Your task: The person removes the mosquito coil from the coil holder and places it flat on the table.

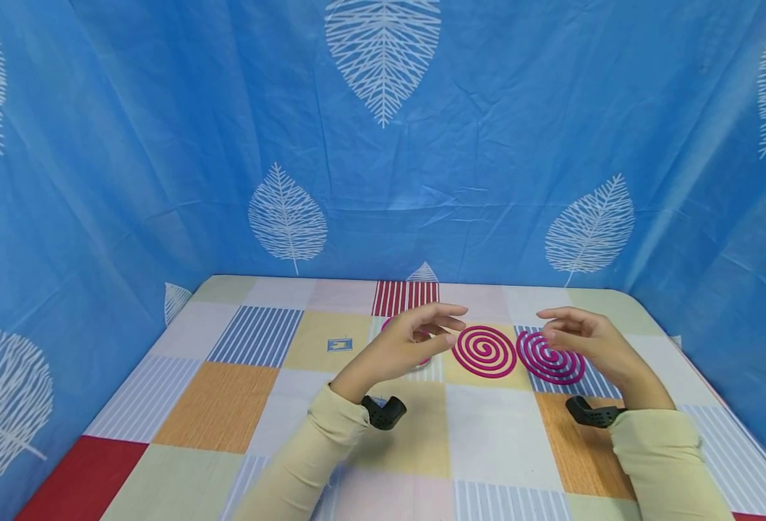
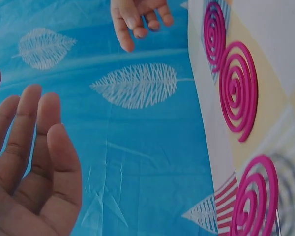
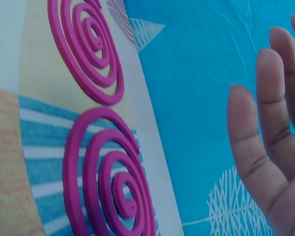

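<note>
Three magenta mosquito coils lie in a row across the table: the left coil [image 2: 255, 196], the middle coil [image 1: 484, 352] and the right coil [image 1: 552, 358]. My left hand [image 1: 415, 336] hovers over the left coil and hides most of it in the head view. That coil casts a separate shadow in the left wrist view, so it seems raised; what bears it is hidden. Above the right coil is my right hand [image 1: 581, 336], covering part of its far edge. Both hands have loosely bent fingers, hold nothing and touch no coil.
A patchwork tablecloth [image 1: 226, 405] covers the table. A small blue-and-white rectangle [image 1: 340, 345] lies left of the coils; whether print or object, I cannot tell. Blue leaf-patterned curtains [image 1: 422, 202] close in the back and sides. Each wrist carries a black device [image 1: 385, 413].
</note>
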Available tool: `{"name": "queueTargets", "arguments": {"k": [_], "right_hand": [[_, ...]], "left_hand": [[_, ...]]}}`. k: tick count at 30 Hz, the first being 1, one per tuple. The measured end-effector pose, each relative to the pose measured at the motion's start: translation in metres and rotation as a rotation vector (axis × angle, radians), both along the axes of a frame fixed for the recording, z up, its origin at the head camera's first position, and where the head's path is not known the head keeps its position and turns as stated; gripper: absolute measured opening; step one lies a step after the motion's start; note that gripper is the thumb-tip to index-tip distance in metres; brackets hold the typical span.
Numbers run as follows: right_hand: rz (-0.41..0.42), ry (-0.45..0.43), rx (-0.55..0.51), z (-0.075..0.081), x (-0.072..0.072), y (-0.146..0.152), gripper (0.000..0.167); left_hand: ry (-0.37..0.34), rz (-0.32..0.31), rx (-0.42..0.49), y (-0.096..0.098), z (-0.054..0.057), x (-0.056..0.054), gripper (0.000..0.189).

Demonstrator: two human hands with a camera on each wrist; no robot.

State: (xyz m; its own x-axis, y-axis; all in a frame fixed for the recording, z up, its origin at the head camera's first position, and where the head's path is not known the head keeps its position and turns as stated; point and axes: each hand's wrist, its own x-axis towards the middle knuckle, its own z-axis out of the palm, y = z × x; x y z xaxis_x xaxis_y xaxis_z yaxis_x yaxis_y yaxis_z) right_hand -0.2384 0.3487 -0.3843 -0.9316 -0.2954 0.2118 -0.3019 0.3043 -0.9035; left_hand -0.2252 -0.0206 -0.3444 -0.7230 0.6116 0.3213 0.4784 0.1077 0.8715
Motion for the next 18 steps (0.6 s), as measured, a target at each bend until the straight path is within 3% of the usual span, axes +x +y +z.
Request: {"name": "queueTargets", "arguments": {"k": [9,18], "right_hand": [[0.031,0.022,-0.017,0.000,0.000,-0.017,0.046],[0.028,0.036,-0.005,-0.004,-0.001,-0.033,0.040]], "left_hand": [[0.022,0.028,0.003,-0.018,-0.005,-0.010,0.045],[-0.005,0.049,0.007,-0.035,-0.008,-0.023,0.048]]}}
